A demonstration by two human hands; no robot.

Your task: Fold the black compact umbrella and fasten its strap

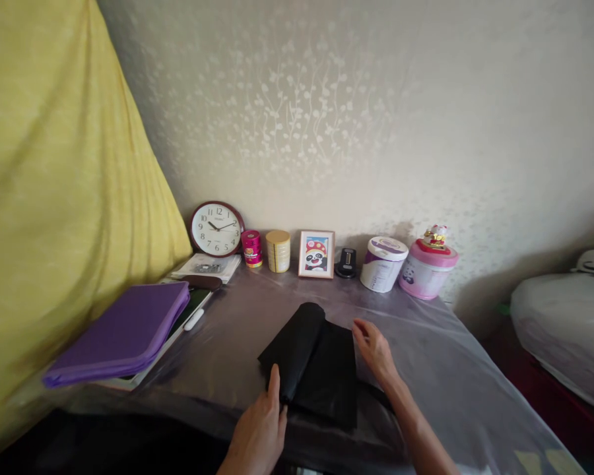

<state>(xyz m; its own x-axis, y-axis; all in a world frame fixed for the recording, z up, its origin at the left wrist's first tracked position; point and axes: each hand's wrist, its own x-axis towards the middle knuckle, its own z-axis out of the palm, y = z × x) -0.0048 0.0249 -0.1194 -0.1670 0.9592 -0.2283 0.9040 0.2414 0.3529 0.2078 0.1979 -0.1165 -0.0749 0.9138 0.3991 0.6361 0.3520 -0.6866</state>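
Note:
A dark, folded black cloth (327,376) lies near the front of the table, with a thick rolled fold running along its left half. My left hand (262,425) is at the lower end of that fold, index finger straight along it and thumb below; the other fingers are mostly hidden. At the upper right corner of the cloth, my right hand (375,346) has its fingers bent together, tips at the edge. A black strap-like strip (376,394) shows beneath my right wrist, partly covered.
A purple folder (123,330) lies on a flat case at left, beside a white pen-like object (194,320). Along the wall stand a clock (218,228), two small tins, a panda picture frame (317,254), a white tub (383,264) and a pink tub (427,269) bearing a figurine.

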